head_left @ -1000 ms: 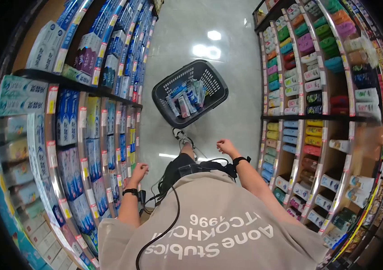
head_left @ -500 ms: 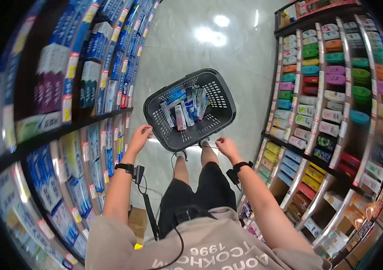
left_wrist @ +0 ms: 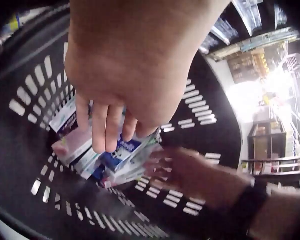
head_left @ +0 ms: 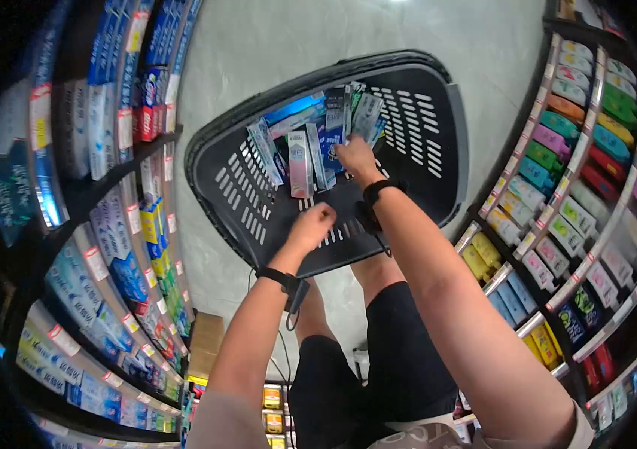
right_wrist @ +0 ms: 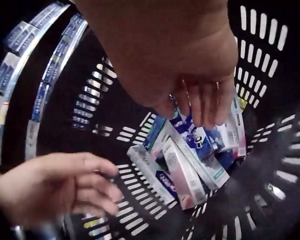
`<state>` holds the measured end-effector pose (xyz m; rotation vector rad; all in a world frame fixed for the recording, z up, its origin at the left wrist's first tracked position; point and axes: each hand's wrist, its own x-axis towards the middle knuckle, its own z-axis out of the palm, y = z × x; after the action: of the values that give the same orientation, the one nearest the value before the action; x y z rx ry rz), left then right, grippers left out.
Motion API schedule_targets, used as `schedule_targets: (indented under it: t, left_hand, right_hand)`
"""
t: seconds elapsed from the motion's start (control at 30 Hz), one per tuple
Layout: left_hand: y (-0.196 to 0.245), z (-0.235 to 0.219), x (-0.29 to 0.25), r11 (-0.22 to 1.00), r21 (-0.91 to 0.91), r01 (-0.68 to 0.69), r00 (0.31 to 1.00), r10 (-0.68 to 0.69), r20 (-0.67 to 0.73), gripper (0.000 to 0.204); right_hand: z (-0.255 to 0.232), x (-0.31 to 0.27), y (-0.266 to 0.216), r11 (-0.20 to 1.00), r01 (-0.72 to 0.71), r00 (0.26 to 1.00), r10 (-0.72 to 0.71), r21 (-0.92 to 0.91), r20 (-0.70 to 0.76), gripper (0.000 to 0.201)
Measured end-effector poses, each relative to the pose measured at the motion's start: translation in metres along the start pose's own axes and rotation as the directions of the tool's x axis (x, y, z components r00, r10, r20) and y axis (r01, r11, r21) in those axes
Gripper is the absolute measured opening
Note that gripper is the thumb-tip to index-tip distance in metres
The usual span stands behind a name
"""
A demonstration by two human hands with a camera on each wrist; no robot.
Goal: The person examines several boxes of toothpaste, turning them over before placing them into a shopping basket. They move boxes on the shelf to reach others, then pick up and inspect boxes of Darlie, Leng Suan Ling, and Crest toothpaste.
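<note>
A dark plastic basket [head_left: 419, 202] with slotted walls stands on the floor in front of the legs. Inside it lies a jumbled pile of slim toothpaste boxes, among them a pink-and-white box [head_left: 299, 168] and a blue box [right_wrist: 197, 140]. Over the near part of the basket, my left hand [head_left: 311, 227] hangs with loosely bent fingers, holding nothing. Farther in, my right hand [head_left: 358, 161] reaches down to the right side of the pile. Its loosely bent fingertips overlap the blue box in the right wrist view, and nothing is gripped.
Shelves of boxed toothpaste [head_left: 101, 299] line the left side. On the right, shelves hold colourful packs [head_left: 550, 150] in rows. A cardboard box [head_left: 205, 344] sits by the left shelf's foot, and cables hang from the wrist straps.
The person has moved up to the basket and bent down, so it looks larger and nearer. Both hands have gone from beside the body to inside the basket's outline, the right hand reaching the boxes.
</note>
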<state>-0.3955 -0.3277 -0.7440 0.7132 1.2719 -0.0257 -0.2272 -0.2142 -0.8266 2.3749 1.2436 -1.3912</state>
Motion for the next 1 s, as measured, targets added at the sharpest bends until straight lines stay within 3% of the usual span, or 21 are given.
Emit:
schedule_targets:
  t: [0.03, 0.13, 0.17, 0.2, 0.3, 0.33, 0.4, 0.47, 0.53, 0.57, 0.6, 0.63, 0.67, 0.7, 0.73, 0.77, 0.8, 0.87, 0.93, 0.97, 1.0]
  left_hand:
    - [-0.016, 0.013, 0.005, 0.999, -0.032, 0.035, 0.998, -0.033, 0.05, 0.023]
    - [-0.03, 0.038, 0.002, 0.992, 0.122, 0.012, 0.978, 0.014, -0.208, 0.023]
    - [-0.062, 0.048, 0.016, 0.999, 0.035, 0.013, 0.97, -0.005, -0.241, 0.028]
    - [-0.045, 0.041, 0.012, 0.993, 0.105, 0.049, 0.968, -0.021, -0.252, 0.027]
    - [-0.052, 0.02, 0.017, 0.997, 0.028, 0.069, 0.993, -0.066, -0.095, 0.028]
    - [-0.046, 0.007, 0.013, 0.977, -0.206, 0.059, 0.998, -0.061, 0.0, 0.03]
    - [-0.006, -0.024, -0.011, 0.891, -0.43, 0.143, 0.983, -0.177, -0.04, 0.03]
    - [0.033, -0.053, -0.024, 0.862, -0.497, 0.098, 0.979, -0.174, -0.108, 0.032]
    - [0.084, -0.084, -0.056, 0.968, -0.249, -0.035, 0.974, -0.023, -0.226, 0.027]
    - [0.066, -0.104, -0.055, 0.955, -0.217, -0.203, 0.963, 0.155, -0.221, 0.025]
    - [0.087, -0.12, -0.089, 0.983, 0.038, -0.178, 0.952, 0.182, -0.247, 0.022]
    - [0.099, -0.135, -0.1, 0.94, 0.273, -0.206, 0.923, 0.279, -0.264, 0.026]
    - [0.108, -0.149, -0.112, 0.838, 0.509, -0.195, 0.884, 0.375, -0.279, 0.03]
    - [0.116, -0.163, -0.125, 0.699, 0.7, -0.146, 0.836, 0.465, -0.291, 0.035]
    - [0.183, -0.153, -0.187, 0.772, 0.623, -0.125, 0.871, 0.385, -0.303, 0.034]
    - [0.216, -0.152, -0.217, 0.735, 0.624, -0.264, 0.83, 0.503, -0.241, 0.033]
    - [0.258, -0.152, -0.257, 0.668, 0.667, -0.329, 0.814, 0.559, -0.158, 0.037]
    - [0.33, -0.145, -0.343, 0.603, 0.697, -0.388, 0.693, 0.689, -0.211, 0.037]
    - [0.354, -0.135, -0.411, 0.599, 0.623, -0.504, 0.588, 0.766, -0.26, 0.034]
    - [0.359, -0.128, -0.45, 0.596, 0.551, -0.584, 0.528, 0.794, -0.301, 0.032]
    - [0.36, -0.113, -0.501, 0.617, 0.506, -0.603, 0.509, 0.786, -0.351, 0.033]
  right_hand:
    - [0.014, 0.008, 0.006, 0.999, -0.035, 0.999, 0.035, 0.021, -0.017, 0.05]
    - [0.043, 0.019, 0.017, 0.995, -0.061, 0.989, 0.049, -0.081, -0.143, 0.065]
    - [0.05, 0.018, 0.021, 0.997, 0.025, 0.982, -0.038, -0.074, -0.184, 0.074]
    - [0.055, 0.02, 0.018, 0.998, -0.046, 0.972, 0.036, -0.037, -0.231, 0.072]
    - [0.046, 0.018, 0.009, 0.984, -0.168, 0.984, 0.171, 0.051, -0.052, 0.072]
    - [0.038, 0.01, 0.007, 0.98, -0.177, 0.984, 0.176, 0.088, 0.015, 0.068]
    - [0.005, -0.011, 0.0, 0.987, -0.136, 0.974, 0.117, 0.087, 0.194, 0.058]
    - [-0.014, -0.038, 0.005, 0.984, -0.036, 0.999, 0.037, 0.176, -0.004, 0.048]
    - [-0.089, -0.079, 0.001, 0.986, -0.013, 0.97, -0.028, 0.168, 0.24, 0.044]
    - [-0.11, -0.087, 0.024, 0.973, 0.202, 0.918, -0.228, 0.112, 0.324, 0.035]
    - [-0.133, -0.1, 0.045, 0.943, 0.201, 0.855, -0.302, 0.267, 0.423, 0.039]
    - [-0.168, -0.128, 0.067, 0.552, 0.016, 0.694, -0.607, 0.834, 0.388, 0.027]
    - [-0.206, -0.163, 0.064, 0.619, 0.127, 0.831, -0.493, 0.775, 0.258, 0.021]
    - [-0.23, -0.169, 0.072, 0.737, 0.086, 0.848, -0.408, 0.671, 0.34, 0.021]
    - [-0.251, -0.174, 0.083, 0.835, 0.042, 0.852, -0.316, 0.548, 0.417, 0.021]
    - [-0.289, -0.205, 0.049, 0.977, 0.192, 0.887, -0.212, 0.09, 0.41, 0.028]
    - [-0.332, -0.241, 0.008, 0.876, 0.275, 0.911, -0.106, -0.395, 0.399, 0.036]
    - [-0.366, -0.278, -0.017, 0.807, 0.23, 0.961, -0.099, -0.543, 0.259, 0.049]
    - [-0.378, -0.315, -0.038, 0.849, 0.196, 0.972, -0.102, -0.49, 0.211, 0.048]
    - [-0.365, -0.315, -0.029, 0.905, 0.214, 0.965, -0.137, -0.367, 0.225, 0.046]
    - [-0.356, -0.302, -0.025, 0.941, 0.245, 0.955, -0.192, -0.232, 0.228, 0.044]
